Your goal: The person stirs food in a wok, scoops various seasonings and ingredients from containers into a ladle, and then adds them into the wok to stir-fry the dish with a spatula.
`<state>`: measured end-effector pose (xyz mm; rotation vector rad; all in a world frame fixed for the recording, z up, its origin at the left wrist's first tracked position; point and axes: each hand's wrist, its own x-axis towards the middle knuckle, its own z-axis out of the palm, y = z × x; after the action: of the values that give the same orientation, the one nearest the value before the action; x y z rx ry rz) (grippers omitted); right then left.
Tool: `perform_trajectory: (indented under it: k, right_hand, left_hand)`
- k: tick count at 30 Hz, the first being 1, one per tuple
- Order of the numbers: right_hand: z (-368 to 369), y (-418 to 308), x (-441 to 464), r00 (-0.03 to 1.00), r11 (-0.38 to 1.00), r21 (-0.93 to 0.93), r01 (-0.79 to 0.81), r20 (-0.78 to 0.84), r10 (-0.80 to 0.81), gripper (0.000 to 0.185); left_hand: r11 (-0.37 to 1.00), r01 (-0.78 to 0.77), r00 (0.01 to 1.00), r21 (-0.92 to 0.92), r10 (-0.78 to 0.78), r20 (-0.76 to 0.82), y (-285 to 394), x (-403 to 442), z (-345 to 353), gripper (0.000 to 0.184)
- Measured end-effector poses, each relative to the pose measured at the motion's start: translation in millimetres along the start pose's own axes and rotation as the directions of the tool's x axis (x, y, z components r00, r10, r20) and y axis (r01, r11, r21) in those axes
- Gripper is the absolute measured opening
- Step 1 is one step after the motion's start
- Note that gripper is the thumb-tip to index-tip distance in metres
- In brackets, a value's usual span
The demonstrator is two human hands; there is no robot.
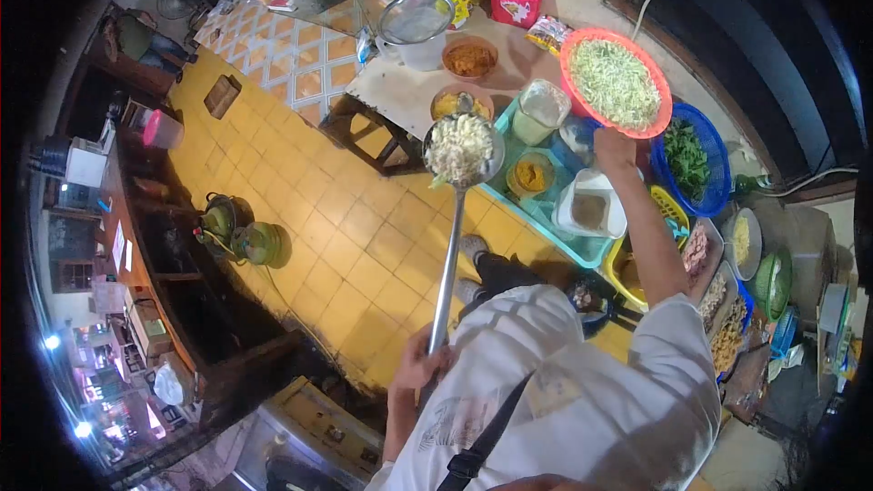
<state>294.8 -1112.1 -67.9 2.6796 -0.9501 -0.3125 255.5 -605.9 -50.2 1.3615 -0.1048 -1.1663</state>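
Over the yellow floor [341, 218], a long ladle [453, 245] heaped with pale shreds [460, 147] was held by the left hand [422, 362], fingers wrapped round its handle. By the red colander [667, 109], the right hand [616, 147] showed no clear grip; a blue basket [725, 164] adjoined.

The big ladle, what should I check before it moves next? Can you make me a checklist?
1. Left hand wrapped around the ladle handle: ok.
2. Ladle loaded: ok, pale chopped food fills it.
3. Load safe from spilling: not ok; it's heaped, so it might spill.
4. Ladle clear of the bowl of yellow food: cannot tell; they overlap in this view.
5. Right hand gripping the red basin: cannot tell; it's by the rim, fingers hidden.
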Motion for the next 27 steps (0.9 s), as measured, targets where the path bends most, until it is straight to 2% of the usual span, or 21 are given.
perform_trajectory:
  k: [2, 3, 5, 6, 7, 8, 9, 10, 12, 14, 15, 18, 20, 21, 23, 27]
  right_hand:
    - [-30, 3, -18, 0.995, 0.997, 0.047, -0.059, -0.08, 0.063, 0.018]
    - [-38, 9, -28, 0.98, 0.997, 0.075, -0.018, -0.196, 0.033, 0.016]
    - [-70, 20, -61, 0.963, 0.989, 0.145, 0.016, -0.267, 0.024, 0.015]
    - [-80, 25, -76, 0.945, 0.977, 0.206, 0.048, -0.325, 0.022, 0.014]
    - [-83, 30, -85, 0.946, 0.977, 0.207, 0.041, -0.324, 0.029, 0.014]
    - [-83, 36, -95, 0.972, 0.981, 0.181, 0.062, -0.234, -0.018, 0.014]
    - [-81, 42, -103, 0.989, 0.984, 0.16, 0.077, -0.136, -0.056, 0.013]
    - [-82, 40, -110, 1.0, 0.984, 0.179, 0.009, -0.013, -0.006, 0.014]
    - [-43, 30, -110, 0.993, 0.988, 0.116, 0.099, 0.055, -0.106, 0.015]
    - [1, 9, -103, 0.974, 0.979, 0.176, 0.1, 0.185, -0.133, 0.018]
    - [11, 5, -103, 0.976, 0.98, 0.181, 0.076, 0.189, -0.111, 0.018]
    - [44, -5, -98, 0.968, 0.972, 0.194, 0.135, 0.185, -0.171, 0.016]
    - [80, -3, -94, 0.982, 0.955, 0.271, 0.121, 0.107, -0.155, 0.014]
    - [69, -1, -96, 0.983, 0.954, 0.279, 0.109, 0.112, -0.145, 0.014]
    - [27, 3, -103, 0.935, 0.89, 0.408, 0.203, 0.188, -0.3, 0.014]
    - [26, 10, -100, 0.915, 0.892, 0.39, 0.227, 0.229, -0.333, 0.016]
  left_hand:
    - [0.998, -0.049, 0.999, 0.037, 0.05, -0.014, -8, -2, -4, 0.01]
    - [0.997, -0.06, 0.998, 0.04, 0.061, -0.02, -2, -4, -3, 0.01]
    - [0.997, 0.049, 0.996, 0.064, -0.044, -0.076, 13, -7, 3, 0.011]
    - [0.997, 0.046, 0.996, 0.066, -0.041, -0.075, 11, -5, 2, 0.011]
    - [0.989, -0.021, 0.996, 0.146, 0.033, -0.079, 8, -4, -1, 0.011]
    - [0.97, -0.088, 0.992, 0.228, 0.106, -0.068, 6, 1, -3, 0.012]
    - [0.968, -0.086, 0.994, 0.236, 0.1, -0.048, 5, 5, -4, 0.012]
    - [0.962, -0.061, 0.994, 0.266, 0.082, -0.067, 4, 10, -4, 0.013]
    - [0.951, -0.031, 0.996, 0.309, 0.054, -0.065, 13, 17, 3, 0.013]
    - [0.965, -0.044, 0.996, 0.258, 0.064, -0.069, 33, 25, 20, 0.014]
    - [0.961, -0.045, 0.997, 0.272, 0.061, -0.05, 36, 30, 22, 0.014]
    - [0.956, -0.056, 0.998, 0.288, 0.056, 0.007, 43, 40, 24, 0.014]
    - [0.951, -0.029, 0.998, 0.309, 0.013, 0.056, 41, 46, 20, 0.013]
    - [0.94, -0.009, 0.999, 0.34, -0.009, 0.051, 38, 50, 18, 0.014]
    - [0.94, -0.003, 0.997, 0.341, -0.025, 0.077, 49, 52, 26, 0.014]
    - [0.919, 0.001, 0.992, 0.394, -0.05, 0.114, 53, 58, 32, 0.014]
